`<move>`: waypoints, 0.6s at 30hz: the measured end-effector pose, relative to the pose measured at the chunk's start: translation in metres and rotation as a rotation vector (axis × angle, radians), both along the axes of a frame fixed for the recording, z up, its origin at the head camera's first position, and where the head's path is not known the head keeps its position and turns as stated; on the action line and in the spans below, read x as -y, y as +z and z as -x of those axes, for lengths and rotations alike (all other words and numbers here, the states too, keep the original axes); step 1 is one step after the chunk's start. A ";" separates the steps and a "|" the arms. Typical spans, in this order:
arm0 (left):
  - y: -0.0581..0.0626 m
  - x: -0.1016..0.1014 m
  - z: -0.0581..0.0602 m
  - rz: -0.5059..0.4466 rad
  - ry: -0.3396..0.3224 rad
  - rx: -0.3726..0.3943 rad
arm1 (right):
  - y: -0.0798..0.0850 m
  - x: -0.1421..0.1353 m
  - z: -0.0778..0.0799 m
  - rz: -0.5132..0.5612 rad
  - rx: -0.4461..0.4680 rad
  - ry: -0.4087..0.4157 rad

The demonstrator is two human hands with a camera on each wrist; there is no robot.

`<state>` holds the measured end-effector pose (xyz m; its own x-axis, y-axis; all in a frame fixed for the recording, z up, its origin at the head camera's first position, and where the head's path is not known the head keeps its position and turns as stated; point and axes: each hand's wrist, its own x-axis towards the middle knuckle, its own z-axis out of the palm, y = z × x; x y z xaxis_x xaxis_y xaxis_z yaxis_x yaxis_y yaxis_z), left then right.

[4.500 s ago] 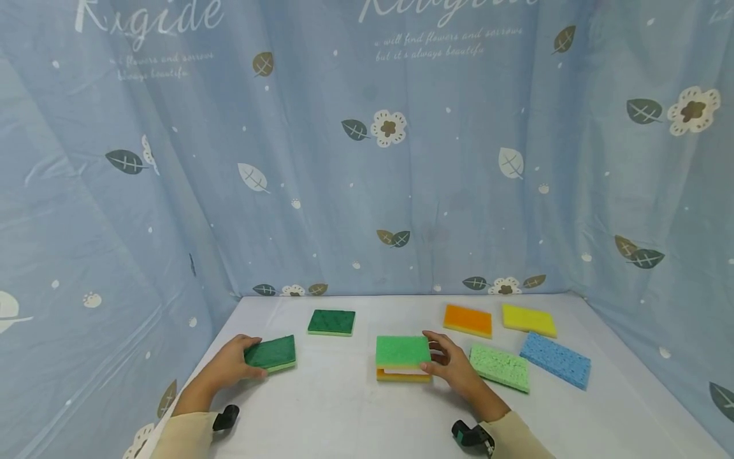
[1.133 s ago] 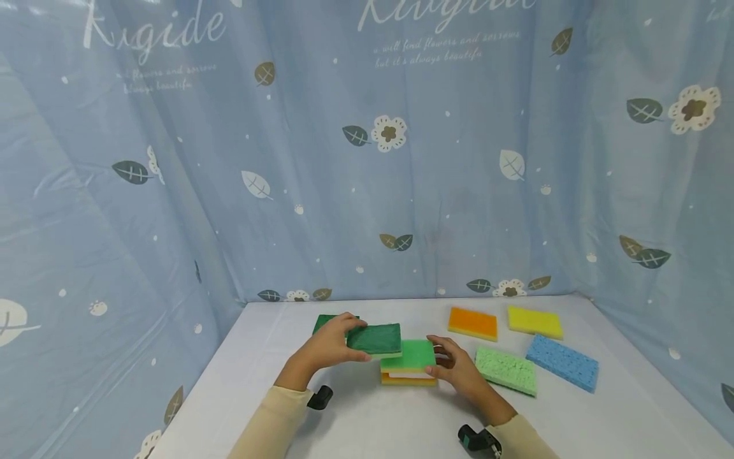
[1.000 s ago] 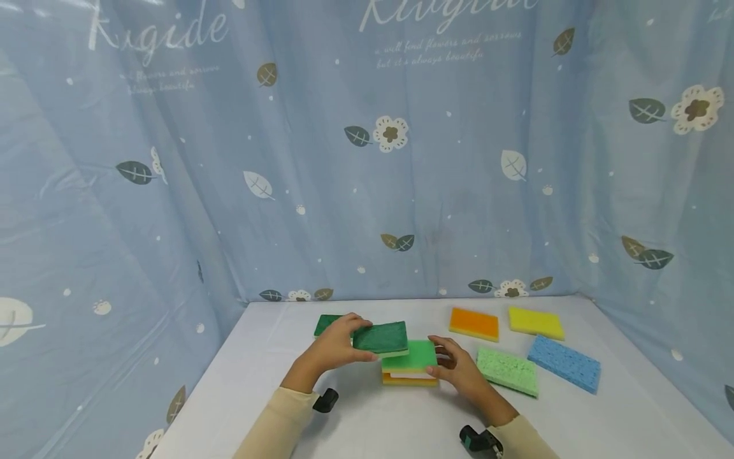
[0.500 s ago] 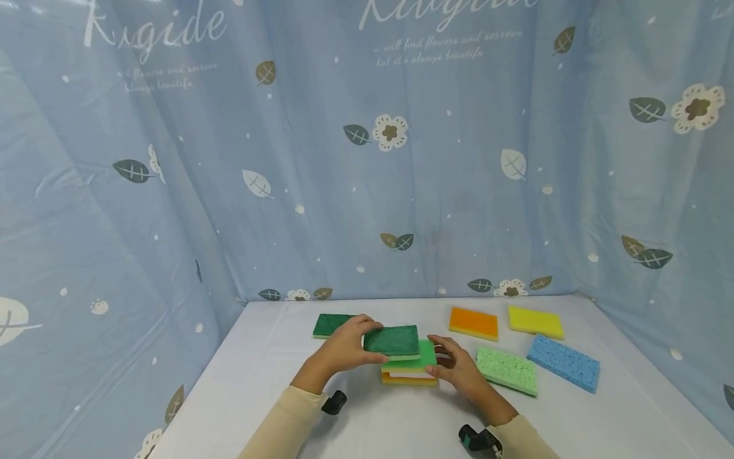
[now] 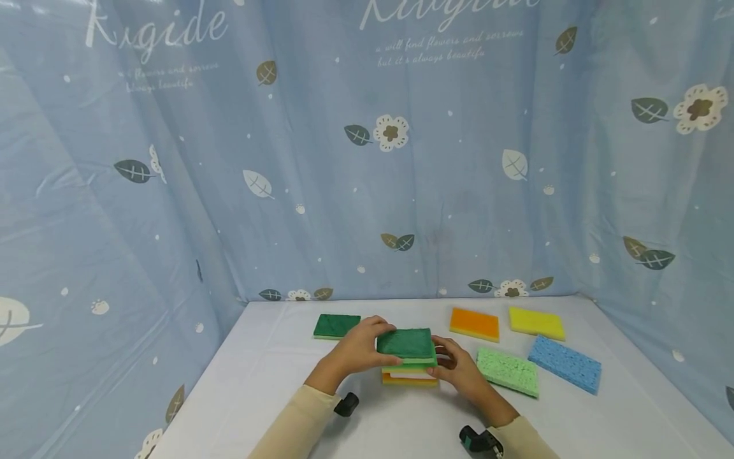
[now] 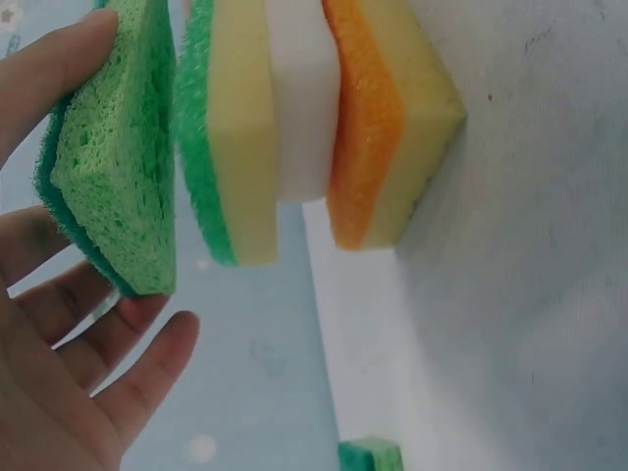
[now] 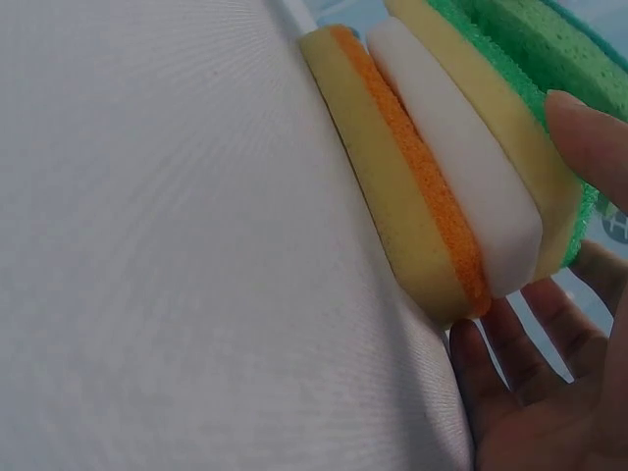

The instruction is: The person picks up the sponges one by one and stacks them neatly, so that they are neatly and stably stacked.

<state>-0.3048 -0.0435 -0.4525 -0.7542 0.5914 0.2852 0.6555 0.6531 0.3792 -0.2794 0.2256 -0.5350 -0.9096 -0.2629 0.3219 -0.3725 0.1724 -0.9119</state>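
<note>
My left hand [image 5: 357, 349] grips a dark-green-topped sponge [image 5: 406, 344] with a light green porous underside, thumb in front and fingers behind. It is held level, close over a stack of sponges. In the left wrist view a narrow gap shows between it and the green-and-yellow sponge [image 6: 247, 157] at the top of that stack. A white sponge [image 6: 306, 118] lies in the middle, and an orange-and-yellow sponge [image 6: 388, 147] is at the bottom on the table. At the stack's right end my right hand [image 5: 461, 373] holds it, thumb on the near side, fingers behind.
A second dark green sponge [image 5: 337, 326] lies behind my left hand. To the right are an orange sponge [image 5: 474, 324], a yellow one [image 5: 536, 322], a light green one [image 5: 508, 372] and a blue one [image 5: 565, 364]. A blue curtain [image 5: 447, 191] closes off the table's far edge.
My left hand has carried the dark green sponge from the left side rightward to the stack, and over the last half second a little further right and lower. My right hand has stayed at the stack.
</note>
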 end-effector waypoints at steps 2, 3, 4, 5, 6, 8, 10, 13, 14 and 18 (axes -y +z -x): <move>-0.001 -0.003 -0.001 0.006 -0.004 -0.012 | 0.000 0.000 0.000 0.001 0.000 0.001; -0.001 -0.004 -0.001 0.008 -0.009 -0.018 | 0.000 0.000 0.000 0.001 -0.002 0.001; -0.002 -0.005 -0.001 0.014 -0.010 -0.024 | 0.000 0.000 0.000 0.001 -0.001 0.002; -0.002 -0.006 -0.001 0.017 -0.014 -0.028 | 0.000 0.000 0.000 0.003 0.002 0.004; -0.002 -0.007 -0.001 0.020 -0.016 -0.032 | 0.000 0.000 0.000 0.007 0.005 0.007; -0.002 -0.009 -0.001 0.019 -0.020 -0.033 | 0.001 0.001 -0.001 0.006 0.008 0.011; -0.003 -0.010 -0.001 0.012 -0.020 -0.030 | 0.002 0.001 -0.002 0.005 0.013 0.016; -0.003 -0.010 -0.002 0.001 -0.023 -0.026 | 0.002 0.001 -0.002 0.001 0.012 0.016; -0.003 -0.010 -0.003 0.001 -0.025 -0.028 | 0.002 0.001 -0.002 0.000 0.010 0.016; -0.004 -0.009 -0.003 0.000 -0.024 -0.029 | 0.001 0.000 -0.001 0.003 0.000 0.014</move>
<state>-0.3019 -0.0341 -0.4566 -0.7314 0.6093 0.3063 0.6816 0.6371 0.3599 -0.2780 0.2254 -0.5344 -0.9059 -0.2746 0.3223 -0.3745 0.1645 -0.9125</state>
